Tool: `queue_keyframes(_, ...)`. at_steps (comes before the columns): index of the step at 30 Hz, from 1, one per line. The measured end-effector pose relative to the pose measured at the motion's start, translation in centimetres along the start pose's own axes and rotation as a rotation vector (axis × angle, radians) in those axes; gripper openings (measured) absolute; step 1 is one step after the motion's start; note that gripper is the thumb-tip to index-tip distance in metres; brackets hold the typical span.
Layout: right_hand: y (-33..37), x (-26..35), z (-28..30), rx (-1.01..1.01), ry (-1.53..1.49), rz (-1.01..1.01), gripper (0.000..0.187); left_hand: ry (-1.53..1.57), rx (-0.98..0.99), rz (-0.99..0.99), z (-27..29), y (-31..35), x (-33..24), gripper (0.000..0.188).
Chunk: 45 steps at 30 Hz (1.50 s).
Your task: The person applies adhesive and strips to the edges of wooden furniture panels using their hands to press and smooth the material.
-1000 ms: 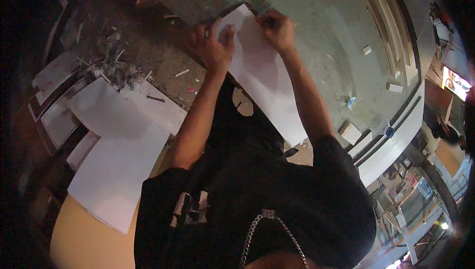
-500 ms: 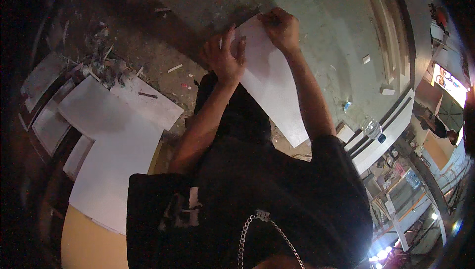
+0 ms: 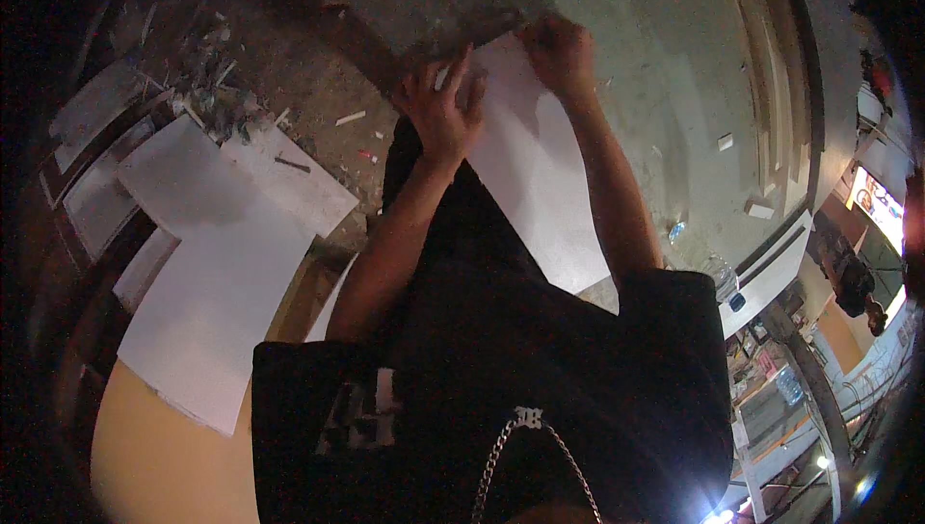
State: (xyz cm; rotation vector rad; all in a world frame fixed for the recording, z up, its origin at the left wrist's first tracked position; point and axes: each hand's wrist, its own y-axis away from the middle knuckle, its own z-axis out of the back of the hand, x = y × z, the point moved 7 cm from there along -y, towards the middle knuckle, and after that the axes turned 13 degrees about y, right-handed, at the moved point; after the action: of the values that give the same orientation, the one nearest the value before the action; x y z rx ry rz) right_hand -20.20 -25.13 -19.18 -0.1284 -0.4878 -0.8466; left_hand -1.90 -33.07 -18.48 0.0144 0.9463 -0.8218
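A long white sheet or board (image 3: 535,177) slants away from my lap, narrowing toward its far end. My left hand (image 3: 441,115) is at its left edge near the far end, fingers apart. A small whitish spot shows between those fingers; I cannot tell what it is. At the far right corner of the board is my right hand (image 3: 562,57), its fingers curled closed at the edge. Dim light hides what the fingertips pinch.
White boards (image 3: 217,254) lie stacked at my left over a yellowish panel (image 3: 164,457), beside a heap of scraps (image 3: 207,66). To the right are a clear bottle (image 3: 725,281), long strips (image 3: 766,119) and small white offcuts (image 3: 759,209). Another person (image 3: 848,269) is at far right.
The view has shifted slightly. My right hand has drawn in more tightly at the board's far corner, while my left hand stays at the left edge with its fingers apart.
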Motion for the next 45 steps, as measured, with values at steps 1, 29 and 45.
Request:
queue_keyframes(1, 0.3, -0.3, -0.4, 0.059, -0.02, -0.075, 0.029, 0.033, -0.013, 0.013, 0.3, 0.0, 0.1, 0.041)
queue_keyframes(29, 17.1, -10.8, 3.2, -0.631, -0.402, -0.658, 0.019, 0.395, 0.992, -0.807, -8.2, -6.1, -7.6, 0.029)
queue_keyframes(45, 16.7, -10.6, 2.9, -0.568, -0.298, -0.657, 0.019, 0.397, 0.957, -0.974, -8.1, -5.9, -8.2, 0.023)
